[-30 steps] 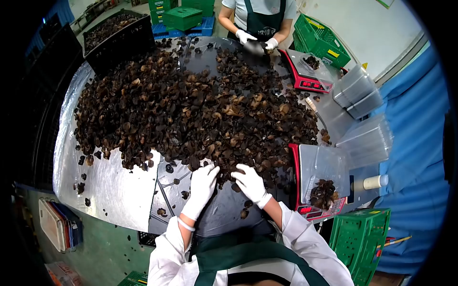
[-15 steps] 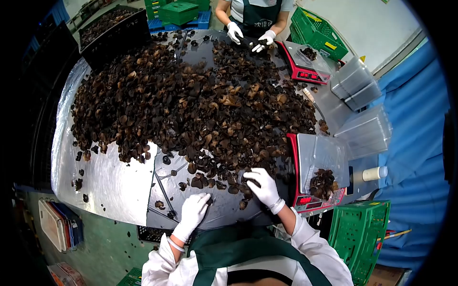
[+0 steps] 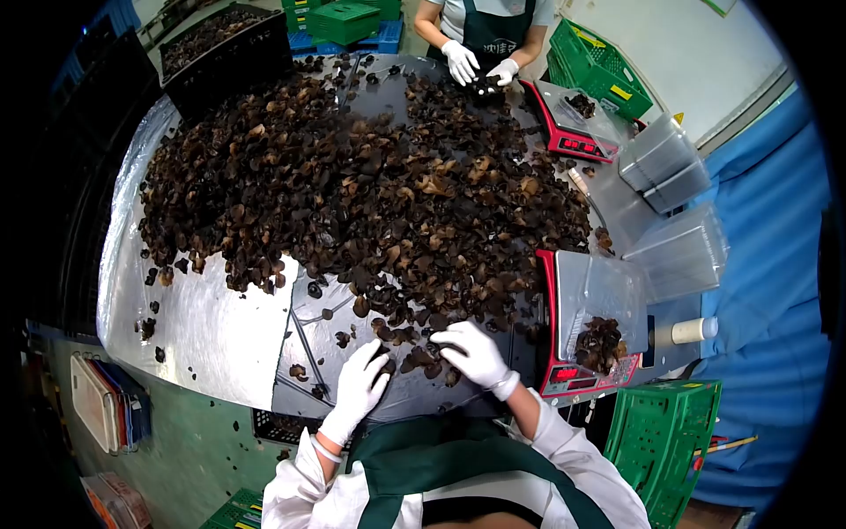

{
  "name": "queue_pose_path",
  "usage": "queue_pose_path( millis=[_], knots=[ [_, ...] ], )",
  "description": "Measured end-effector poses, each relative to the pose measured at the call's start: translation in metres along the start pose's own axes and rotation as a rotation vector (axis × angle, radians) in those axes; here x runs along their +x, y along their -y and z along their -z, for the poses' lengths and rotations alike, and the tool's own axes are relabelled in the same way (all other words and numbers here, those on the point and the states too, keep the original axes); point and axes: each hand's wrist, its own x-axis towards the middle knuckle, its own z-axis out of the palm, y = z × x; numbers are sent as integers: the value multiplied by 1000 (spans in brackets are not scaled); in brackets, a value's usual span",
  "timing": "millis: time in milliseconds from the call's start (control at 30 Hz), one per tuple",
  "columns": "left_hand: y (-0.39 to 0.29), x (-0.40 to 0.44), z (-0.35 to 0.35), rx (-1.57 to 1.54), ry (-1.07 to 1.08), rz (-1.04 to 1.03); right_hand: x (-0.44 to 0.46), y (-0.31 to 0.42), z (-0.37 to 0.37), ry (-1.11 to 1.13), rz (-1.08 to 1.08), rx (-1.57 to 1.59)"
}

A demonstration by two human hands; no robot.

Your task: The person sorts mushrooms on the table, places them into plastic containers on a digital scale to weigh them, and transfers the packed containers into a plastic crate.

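Note:
A broad heap of dark brown, curled fungus pieces point(image 3: 352, 194) covers much of the table. My left hand point(image 3: 359, 388), in a white glove, is at the near edge of the heap, its fingers closed around a dark piece point(image 3: 385, 364). To its right, my gloved right hand point(image 3: 471, 354) reaches over several loose pieces point(image 3: 421, 360), with its fingers bent and slightly apart; whether it holds anything is hidden. A red scale point(image 3: 551, 326) stands right of my right hand, with a clear container of fungus point(image 3: 600, 346) on it.
Across the table a person's gloved hands point(image 3: 460, 62) handle dark pieces beside a second red scale point(image 3: 573, 141). Clear containers point(image 3: 674, 251) stand at the right. A black crate point(image 3: 229, 66) is at the back left; green crates point(image 3: 661, 441) stand right.
My left hand first drew back from the heap, then moved slightly forward, a dark piece now at its fingers. My right hand shifted right, then slightly back left. Loose pieces now lie nearer me.

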Motion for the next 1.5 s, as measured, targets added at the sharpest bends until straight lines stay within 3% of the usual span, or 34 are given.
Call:
queue_pose_path(
  millis=[167,433,533,667,767,833,900,1133,1500],
  knots=[
    [1,6,2,-16,-40,115,-15,-25,28,-85,-112,52],
    [-5,39,-8,114,21,77,-10,-29,-18,-93,-235,-325],
    [5,33,-11,73,17,-21,-8,-16,-19,-54,-116,-188],
    [0,19,-7,35,43,-38,-6,-6,-22,-24,143,-348],
    [3,19,-16,95,44,-82,-1,-9,-39,148,189,-460],
    [1,22,-18,186,116,-71,7,5,-43,346,103,-608],
    [6,23,-22,161,87,-79,10,7,-50,312,141,-722],
    [12,13,-27,188,22,-190,-8,-21,-74,150,202,-554],
    [16,19,-25,176,50,-186,-5,-14,-80,167,183,-609]
  ],
)
